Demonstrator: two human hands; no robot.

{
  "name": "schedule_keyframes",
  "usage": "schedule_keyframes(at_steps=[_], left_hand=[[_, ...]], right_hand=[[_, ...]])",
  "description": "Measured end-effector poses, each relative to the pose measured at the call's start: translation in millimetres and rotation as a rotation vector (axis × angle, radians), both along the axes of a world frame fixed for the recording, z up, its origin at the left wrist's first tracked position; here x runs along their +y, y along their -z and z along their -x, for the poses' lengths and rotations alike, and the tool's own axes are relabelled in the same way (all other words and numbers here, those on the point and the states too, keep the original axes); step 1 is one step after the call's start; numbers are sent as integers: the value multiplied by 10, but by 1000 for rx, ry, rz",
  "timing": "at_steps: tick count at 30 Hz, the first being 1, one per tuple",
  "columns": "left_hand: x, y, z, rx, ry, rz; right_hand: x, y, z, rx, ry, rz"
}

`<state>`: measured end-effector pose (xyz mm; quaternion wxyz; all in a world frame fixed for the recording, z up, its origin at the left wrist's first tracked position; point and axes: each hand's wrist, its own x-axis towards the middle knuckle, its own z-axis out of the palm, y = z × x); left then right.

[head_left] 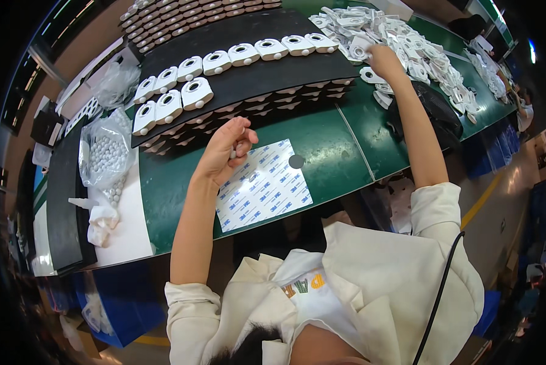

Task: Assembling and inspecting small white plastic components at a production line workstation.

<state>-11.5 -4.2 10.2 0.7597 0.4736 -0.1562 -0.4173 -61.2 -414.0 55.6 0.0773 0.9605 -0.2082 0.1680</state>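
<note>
My left hand (pixel 229 148) is curled above the front of the green table, with a small white ball (pixel 233 154) showing between its fingers. Below it lies a white sheet (pixel 267 188) printed with blue marks, and a dark grey disc (pixel 296 161) sits at the sheet's right edge. Stretched far to the right, my right hand (pixel 385 62) pinches a white plastic part with a round hole (pixel 359 48) at the edge of a heap of similar parts (pixel 416 52). Its fingertips are partly hidden. Matching white parts (pixel 215 61) stand in rows on a black board (pixel 267 74).
Stacked boards of parts (pixel 194 21) rise at the back. On the left are a clear bag of white balls (pixel 107 149), a crumpled white tissue (pixel 102 222) and a black slab (pixel 72 194). A black bag (pixel 434 115) lies under my right forearm on the green table (pixel 181 182).
</note>
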Motion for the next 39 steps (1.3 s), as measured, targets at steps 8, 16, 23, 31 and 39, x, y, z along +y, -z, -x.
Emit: schedule_keyframes(at_steps=[8, 16, 23, 31, 39], left_hand=[[32, 32, -6, -40, -12, -65], [-24, -76, 51, 13, -86, 45], [80, 39, -51, -54, -122, 50], [59, 84, -124, 60, -143, 150], [46, 69, -102, 7, -193, 137]], right_hand=[[-352, 394, 194, 86, 35, -149], [421, -100, 496, -685, -238, 14], [1823, -60, 717, -720, -579, -1219], [2586, 603, 604, -77, -692, -1623], [2666, 705, 610, -38, -710, -1493]])
